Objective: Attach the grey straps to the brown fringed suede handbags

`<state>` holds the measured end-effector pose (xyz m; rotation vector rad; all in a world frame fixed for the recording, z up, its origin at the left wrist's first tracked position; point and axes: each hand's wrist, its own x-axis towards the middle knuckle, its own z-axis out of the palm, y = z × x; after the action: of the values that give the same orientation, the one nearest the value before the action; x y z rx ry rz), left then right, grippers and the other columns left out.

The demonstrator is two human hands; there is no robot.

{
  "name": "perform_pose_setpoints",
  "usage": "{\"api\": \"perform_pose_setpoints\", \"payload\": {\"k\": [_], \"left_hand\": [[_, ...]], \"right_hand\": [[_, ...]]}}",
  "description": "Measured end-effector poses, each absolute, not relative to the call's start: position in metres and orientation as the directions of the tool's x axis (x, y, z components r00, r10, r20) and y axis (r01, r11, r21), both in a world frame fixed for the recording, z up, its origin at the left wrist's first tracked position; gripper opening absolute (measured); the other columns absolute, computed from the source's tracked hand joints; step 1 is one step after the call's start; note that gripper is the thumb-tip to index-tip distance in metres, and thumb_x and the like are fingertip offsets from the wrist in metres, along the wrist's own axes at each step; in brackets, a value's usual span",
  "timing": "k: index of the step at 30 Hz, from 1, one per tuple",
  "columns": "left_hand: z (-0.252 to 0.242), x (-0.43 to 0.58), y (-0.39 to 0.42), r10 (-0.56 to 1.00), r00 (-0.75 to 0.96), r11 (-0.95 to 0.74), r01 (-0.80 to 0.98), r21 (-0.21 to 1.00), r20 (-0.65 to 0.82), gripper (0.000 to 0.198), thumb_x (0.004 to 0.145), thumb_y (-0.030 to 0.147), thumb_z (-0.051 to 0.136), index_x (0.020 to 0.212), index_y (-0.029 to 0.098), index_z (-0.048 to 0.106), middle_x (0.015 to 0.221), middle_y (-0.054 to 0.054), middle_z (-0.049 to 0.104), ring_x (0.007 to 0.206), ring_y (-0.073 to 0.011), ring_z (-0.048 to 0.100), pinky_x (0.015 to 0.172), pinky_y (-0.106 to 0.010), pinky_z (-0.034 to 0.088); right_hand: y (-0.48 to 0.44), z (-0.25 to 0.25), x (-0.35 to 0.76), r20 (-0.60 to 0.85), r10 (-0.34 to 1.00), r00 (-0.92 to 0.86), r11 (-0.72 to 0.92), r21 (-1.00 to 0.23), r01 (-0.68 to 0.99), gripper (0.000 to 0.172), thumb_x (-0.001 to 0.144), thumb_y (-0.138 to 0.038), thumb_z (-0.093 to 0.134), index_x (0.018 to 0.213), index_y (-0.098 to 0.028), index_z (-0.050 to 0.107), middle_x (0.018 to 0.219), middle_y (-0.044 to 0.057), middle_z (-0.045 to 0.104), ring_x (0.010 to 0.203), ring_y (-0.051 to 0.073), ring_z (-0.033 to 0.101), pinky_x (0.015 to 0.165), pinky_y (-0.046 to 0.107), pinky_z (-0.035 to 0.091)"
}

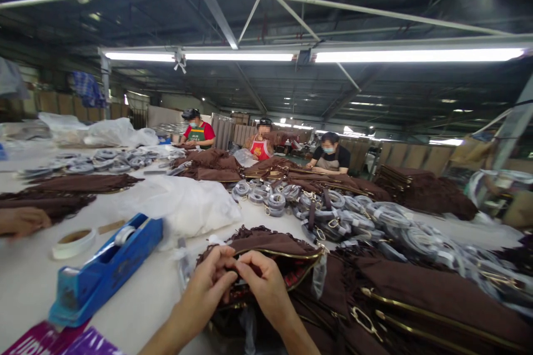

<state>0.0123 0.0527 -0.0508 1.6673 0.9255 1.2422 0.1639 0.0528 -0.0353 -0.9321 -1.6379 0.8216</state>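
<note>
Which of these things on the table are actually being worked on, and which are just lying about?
In hand: the open brown fringed bag, gripped at its mouth by the left hand and right hand.
Lying about: blue tape dispenser, tape roll, white plastic bag, wrapped straps, other brown bags.

The fingertips of the left hand [212, 277] and right hand [263, 283] meet at the mouth of the brown bag [275, 245] and cover whatever lies between them. Both forearms run off the bottom edge. Far left of the hands, another person's hand [20, 221] is cut by the picture's edge. Below-left of them, a purple packet [62, 342] is cropped and its print is unreadable. Far right, the wrapped coils [458, 255] smear into blur.
</note>
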Motion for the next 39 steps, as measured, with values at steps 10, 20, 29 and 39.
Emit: {"api": "perform_pose_setpoints", "payload": {"k": [10,20,29,39], "left_hand": [[-0.053,0.012,0.062,0.958,0.226,-0.19,0.043,0.981,0.176,0.035,0.075,0.05,0.057,0.063,0.018,0.052,0.046,0.007,0.046,0.035,-0.0051,0.032,0.036,-0.017,0.021],[-0.051,0.007,0.061,0.921,0.25,-0.336,0.121,0.934,0.299,0.026,0.08,0.038,0.054,0.064,0.017,0.056,0.054,0.006,0.041,0.051,-0.0094,0.035,0.049,-0.021,0.027],[-0.045,0.009,0.053,0.908,0.293,-0.36,0.174,0.917,0.301,0.026,0.08,0.037,0.055,0.064,0.016,0.057,0.062,0.003,0.05,0.062,-0.0122,0.044,0.058,-0.022,0.034],[-0.044,0.012,0.048,0.89,0.349,-0.384,0.224,0.896,0.294,0.02,0.076,0.026,0.049,0.06,0.016,0.053,0.059,0.003,0.05,0.06,-0.0115,0.045,0.057,-0.021,0.036]], "right_hand": [[0.051,-0.039,0.172,0.209,0.937,-0.279,0.104,-0.931,-0.349,0.023,0.071,-0.021,0.061,0.094,-0.02,0.054,0.08,-0.004,0.058,0.056,0.007,0.048,0.054,0.02,0.04],[0.046,-0.039,0.173,0.129,0.98,-0.149,0.101,-0.978,-0.183,0.045,0.064,-0.027,0.074,0.097,-0.025,0.044,0.078,-0.008,0.052,0.067,0.015,0.067,0.052,0.023,0.052],[0.05,-0.045,0.179,0.292,0.947,-0.135,0.261,-0.942,-0.211,0.048,0.062,-0.023,0.079,0.101,-0.02,0.053,0.063,-0.007,0.06,0.052,0.008,0.049,0.045,0.017,0.04],[0.049,-0.056,0.175,0.347,0.924,-0.157,0.305,-0.922,-0.239,0.05,0.064,-0.019,0.077,0.108,-0.021,0.054,0.061,-0.008,0.058,0.051,0.009,0.049,0.049,0.02,0.043]]}}
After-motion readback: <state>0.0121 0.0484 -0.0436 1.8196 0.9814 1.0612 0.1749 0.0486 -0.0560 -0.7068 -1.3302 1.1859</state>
